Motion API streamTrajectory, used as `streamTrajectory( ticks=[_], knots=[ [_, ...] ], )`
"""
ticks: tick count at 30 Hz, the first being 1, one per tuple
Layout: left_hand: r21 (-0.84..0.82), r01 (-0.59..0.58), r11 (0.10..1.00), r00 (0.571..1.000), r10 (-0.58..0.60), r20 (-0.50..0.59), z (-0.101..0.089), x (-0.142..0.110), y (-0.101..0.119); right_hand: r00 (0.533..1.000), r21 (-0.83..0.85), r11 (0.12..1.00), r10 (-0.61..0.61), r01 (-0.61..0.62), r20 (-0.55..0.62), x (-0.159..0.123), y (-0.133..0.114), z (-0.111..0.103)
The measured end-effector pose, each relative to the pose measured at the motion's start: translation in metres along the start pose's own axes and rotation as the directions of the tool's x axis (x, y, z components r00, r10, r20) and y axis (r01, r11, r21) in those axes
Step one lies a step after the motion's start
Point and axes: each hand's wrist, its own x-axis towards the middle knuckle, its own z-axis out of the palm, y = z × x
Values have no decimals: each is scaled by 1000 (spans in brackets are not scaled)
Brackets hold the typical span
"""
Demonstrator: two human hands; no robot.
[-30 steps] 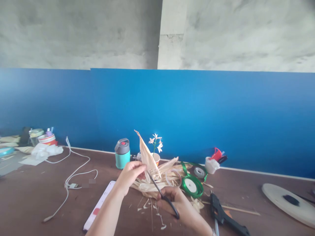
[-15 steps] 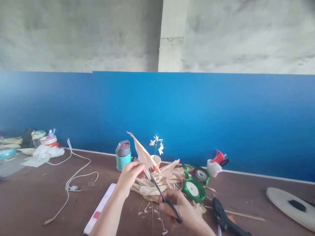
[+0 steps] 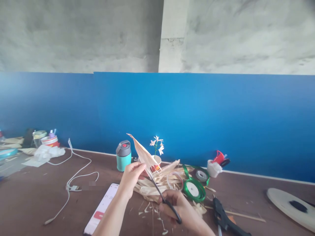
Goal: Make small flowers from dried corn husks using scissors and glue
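A pale, pointed corn husk [image 3: 142, 151] is pinched between the thumb and fingers of my left hand [image 3: 134, 173], its tip slanting up to the left. Narrow cut strips stick out at its lower right edge. My right hand [image 3: 176, 205] grips dark-handled scissors [image 3: 158, 189], whose blades reach up to the lower edge of the husk by my left fingers. How far the blades are parted I cannot tell. Under and behind my hands lies a pile of dry husks [image 3: 150, 190], with thin scraps [image 3: 149, 208] on the table in front of it.
Green ribbon rolls [image 3: 194, 189], a black glue gun [image 3: 223, 216] and a thin stick [image 3: 246, 214] lie at right. Behind stand a teal flask [image 3: 123, 160] and a paper cup [image 3: 157, 161] with white flowers. A phone [image 3: 102, 209] and white cable [image 3: 71, 183] lie left.
My left hand and the husk have shifted slightly right and down, uncovering more of the phone. The scissors stay at the husk's lower edge in my right hand.
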Motion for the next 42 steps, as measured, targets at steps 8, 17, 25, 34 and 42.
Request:
streamTrajectory(
  ticks=[8,17,25,34,42],
  knots=[
    [-9,-1,1000,1000,1,15,1,3,-5,999,0,1000,19,-19,-32,-3,-8,4],
    [-13,7,1000,999,-6,36,0,2,-2,998,-57,998,28,-31,-52,-3,-5,1],
    [-8,6,1000,1000,-5,29,-1,3,-2,997,-95,995,19,-25,-71,-2,-5,0],
    [-2,-6,1000,1000,6,22,0,2,-2,995,-104,994,35,-45,-90,-3,-8,3],
    [-24,-9,1000,1000,9,1,5,-2,0,994,-92,995,27,-37,-107,-3,-8,1]
  ],
)
